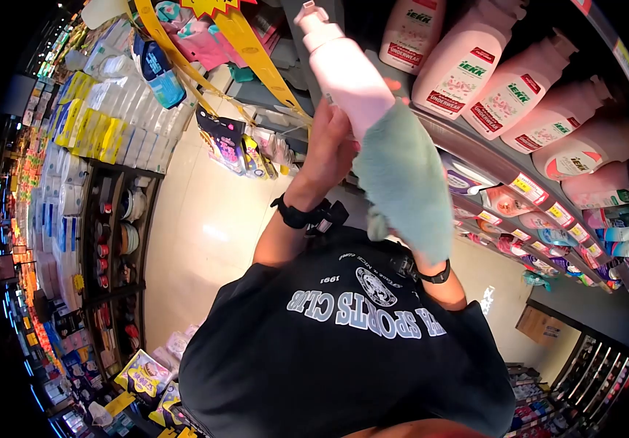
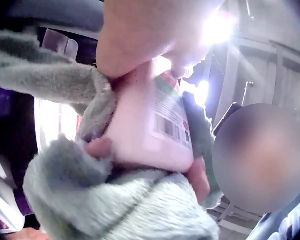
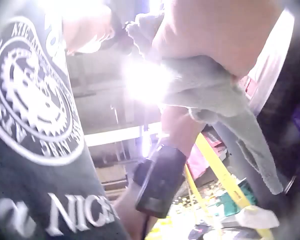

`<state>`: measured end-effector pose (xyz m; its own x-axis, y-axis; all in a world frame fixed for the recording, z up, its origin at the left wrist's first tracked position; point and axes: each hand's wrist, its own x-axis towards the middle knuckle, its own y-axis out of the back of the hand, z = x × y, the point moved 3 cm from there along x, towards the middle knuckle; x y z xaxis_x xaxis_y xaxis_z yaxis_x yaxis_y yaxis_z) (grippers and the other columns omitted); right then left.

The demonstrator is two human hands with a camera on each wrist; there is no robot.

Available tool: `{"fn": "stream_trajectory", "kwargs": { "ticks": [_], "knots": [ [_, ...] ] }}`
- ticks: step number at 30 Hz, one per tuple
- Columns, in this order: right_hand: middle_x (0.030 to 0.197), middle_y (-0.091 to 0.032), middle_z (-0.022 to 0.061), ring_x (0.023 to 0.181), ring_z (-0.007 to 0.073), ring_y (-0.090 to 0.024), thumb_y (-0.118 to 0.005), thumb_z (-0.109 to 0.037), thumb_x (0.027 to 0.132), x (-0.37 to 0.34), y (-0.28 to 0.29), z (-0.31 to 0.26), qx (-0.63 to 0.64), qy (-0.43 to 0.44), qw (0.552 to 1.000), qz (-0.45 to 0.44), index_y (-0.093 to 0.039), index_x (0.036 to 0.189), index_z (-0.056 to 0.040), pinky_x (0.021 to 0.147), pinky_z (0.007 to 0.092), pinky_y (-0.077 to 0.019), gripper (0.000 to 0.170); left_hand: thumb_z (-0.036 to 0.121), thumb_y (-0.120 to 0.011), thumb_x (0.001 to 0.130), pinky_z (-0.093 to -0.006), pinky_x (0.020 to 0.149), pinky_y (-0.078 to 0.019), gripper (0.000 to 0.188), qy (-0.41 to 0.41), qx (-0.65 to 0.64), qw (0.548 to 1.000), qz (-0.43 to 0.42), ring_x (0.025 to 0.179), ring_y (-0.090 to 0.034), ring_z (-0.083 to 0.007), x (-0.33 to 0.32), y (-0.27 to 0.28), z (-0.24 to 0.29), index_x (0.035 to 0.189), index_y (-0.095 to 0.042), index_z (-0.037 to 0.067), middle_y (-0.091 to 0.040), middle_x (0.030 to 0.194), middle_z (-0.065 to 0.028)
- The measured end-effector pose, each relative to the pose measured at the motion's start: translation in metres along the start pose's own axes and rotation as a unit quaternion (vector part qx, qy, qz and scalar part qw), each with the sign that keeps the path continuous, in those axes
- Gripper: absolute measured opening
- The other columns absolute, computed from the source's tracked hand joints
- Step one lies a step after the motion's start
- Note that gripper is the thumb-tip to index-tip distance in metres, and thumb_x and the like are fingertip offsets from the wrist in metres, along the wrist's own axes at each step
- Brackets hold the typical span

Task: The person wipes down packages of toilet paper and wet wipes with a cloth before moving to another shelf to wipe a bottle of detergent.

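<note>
A pink pump bottle (image 1: 351, 80) is tilted in front of me, its pump head toward the shelf. My left hand (image 1: 327, 146) grips it around the side. In the left wrist view, a printed label with a barcode shows on the bottle (image 2: 152, 125). A grey-green cloth (image 1: 406, 182) wraps the bottle's lower end and mostly hides my right hand. Fingertips (image 2: 197, 182) poke out beside the bottle's base, holding it through the cloth. In the right wrist view, my right hand (image 3: 215, 35) is over the cloth (image 3: 205, 87).
Similar pink bottles (image 1: 460, 66) labelled for underwear line the shelf at upper right. Below them run price tags (image 1: 530, 187) and more packaged goods. Yellow strips (image 1: 256, 55) hang with packets (image 1: 157, 73) nearby. At left stand stacked packs (image 1: 92, 120) above a dark shelf unit (image 1: 121, 241).
</note>
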<state>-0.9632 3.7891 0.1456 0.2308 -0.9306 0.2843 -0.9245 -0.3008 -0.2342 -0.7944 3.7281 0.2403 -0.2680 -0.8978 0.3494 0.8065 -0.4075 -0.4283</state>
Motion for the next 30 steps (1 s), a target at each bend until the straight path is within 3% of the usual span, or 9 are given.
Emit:
{"fn": "stream_trajectory", "kwargs": {
  "ticks": [3,6,10,13,15,18,22,25,30],
  "knots": [
    [0.124,-0.067,0.0212,0.106,0.0350,-0.070,-0.066,-0.041,0.095,-0.023,0.002,0.024,-0.059,-0.034,0.993,-0.099,-0.045,0.147,-0.0014,0.080,0.0441,-0.0602,0.069,0.066,-0.057,0.095,-0.0444,0.101,-0.0558,0.090,-0.046,-0.024,0.998,-0.018,0.124,-0.062,-0.0353,0.002,0.001,0.003,0.158,-0.023,0.012,-0.050,0.146,-0.0230],
    [0.141,-0.056,0.0215,0.123,0.0394,-0.061,-0.065,-0.063,0.088,-0.014,-0.007,-0.018,0.315,-0.177,0.920,-0.150,-0.036,0.153,-0.0003,0.101,0.0571,-0.0542,0.095,0.069,-0.065,0.089,-0.0468,0.099,-0.0570,0.099,-0.058,-0.081,0.995,-0.012,0.124,-0.062,-0.0379,0.004,0.001,0.006,0.158,-0.021,0.013,-0.053,0.142,-0.0250],
    [0.138,-0.059,0.0208,0.122,0.0325,-0.062,-0.065,-0.063,0.088,-0.007,-0.016,-0.017,0.482,-0.205,0.847,-0.089,-0.039,0.152,0.0004,0.107,0.0452,-0.0500,0.094,0.073,-0.055,0.092,-0.0481,0.100,-0.0549,0.093,-0.088,-0.137,0.986,-0.023,0.112,-0.063,-0.0367,0.004,0.004,0.001,0.156,-0.024,0.014,-0.057,0.126,-0.0203],
    [0.117,-0.066,0.0180,0.097,0.0279,-0.068,-0.059,-0.055,0.095,-0.007,-0.009,-0.032,0.044,-0.135,0.990,-0.017,-0.049,0.142,0.0035,0.083,0.0385,-0.0549,0.076,0.074,-0.047,0.095,-0.0462,0.095,-0.0552,0.084,-0.083,-0.193,0.977,-0.020,0.105,-0.064,-0.0332,0.006,0.015,-0.011,0.151,-0.033,0.013,-0.061,0.115,-0.0178],
    [0.108,-0.070,0.0162,0.085,0.0256,-0.070,-0.056,-0.046,0.099,-0.002,-0.005,-0.040,-0.273,-0.019,0.961,0.031,-0.054,0.138,0.0056,0.073,0.0353,-0.0565,0.065,0.072,-0.037,0.100,-0.0454,0.088,-0.0577,0.078,-0.087,-0.230,0.969,-0.039,0.106,-0.067,-0.0329,0.008,0.018,-0.014,0.148,-0.038,0.011,-0.065,0.110,-0.0191],
    [0.122,-0.067,0.0192,0.100,0.0288,-0.069,-0.059,-0.036,0.097,-0.014,-0.011,-0.055,-0.340,0.110,0.926,0.120,-0.056,0.134,0.0062,0.087,0.0390,-0.0544,0.057,0.068,-0.036,0.102,-0.0433,0.084,-0.0569,0.072,-0.031,-0.335,0.941,-0.033,0.100,-0.067,-0.0314,0.007,0.013,-0.020,0.145,-0.042,0.010,-0.064,0.106,-0.0185],
    [0.139,-0.059,0.0209,0.120,0.0318,-0.063,-0.057,-0.043,0.098,-0.019,0.000,-0.070,-0.001,0.048,0.988,0.148,-0.050,0.138,0.0035,0.104,0.0433,-0.0493,0.061,0.064,-0.040,0.102,-0.0438,0.087,-0.0561,0.070,-0.017,-0.375,0.922,-0.094,0.101,-0.067,-0.0315,0.009,0.017,-0.032,0.145,-0.042,0.008,-0.063,0.107,-0.0186],
    [0.139,-0.058,0.0201,0.120,0.0340,-0.062,-0.060,-0.041,0.093,-0.009,0.004,-0.087,-0.148,0.084,0.971,0.169,-0.050,0.138,0.0011,0.104,0.0450,-0.0492,0.062,0.060,-0.041,0.103,-0.0454,0.094,-0.0549,0.069,0.022,-0.410,0.893,-0.184,0.106,-0.067,-0.0315,0.005,0.017,-0.037,0.148,-0.041,0.007,-0.064,0.115,-0.0189],
    [0.138,-0.057,0.0226,0.115,0.0487,-0.059,-0.078,-0.010,0.067,0.075,-0.048,-0.144,-0.526,0.324,0.787,-0.008,-0.068,0.122,-0.0085,0.098,0.0492,-0.0513,0.056,0.049,-0.039,0.108,-0.0455,0.104,-0.0516,0.064,0.195,-0.303,0.930,0.071,0.116,-0.066,-0.0297,-0.013,0.047,-0.082,0.152,-0.038,0.004,-0.062,0.131,-0.0183]
  ]
}}
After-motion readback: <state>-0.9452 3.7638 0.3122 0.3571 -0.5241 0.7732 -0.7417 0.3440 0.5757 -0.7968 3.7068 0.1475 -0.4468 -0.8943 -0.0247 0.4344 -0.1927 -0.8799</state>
